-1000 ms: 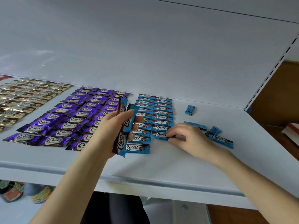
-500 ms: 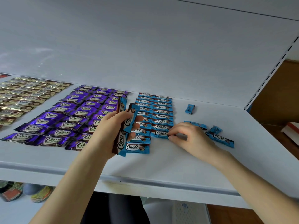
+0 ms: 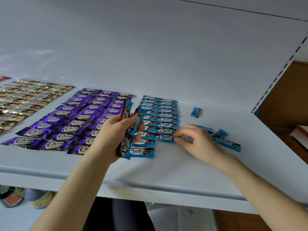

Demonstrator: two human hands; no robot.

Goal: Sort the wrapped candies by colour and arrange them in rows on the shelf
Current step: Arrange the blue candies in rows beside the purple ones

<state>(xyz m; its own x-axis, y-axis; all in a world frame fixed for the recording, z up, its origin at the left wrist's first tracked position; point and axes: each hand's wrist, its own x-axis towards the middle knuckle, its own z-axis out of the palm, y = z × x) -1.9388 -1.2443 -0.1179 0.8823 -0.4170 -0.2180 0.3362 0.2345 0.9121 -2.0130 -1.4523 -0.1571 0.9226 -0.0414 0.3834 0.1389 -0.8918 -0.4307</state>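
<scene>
Foil wrappers, glossy and crinkled with serrated ends, lie flat on the smooth white shelf: gold candies far left, purple candies beside them, blue candies in two columns at centre. My left hand is raised, its fingers curled round a fanned bunch of blue ones. My right hand rests on the shelf, pinching the right end of the nearest candy in the right column. Loose blue pieces lie just beyond it.
</scene>
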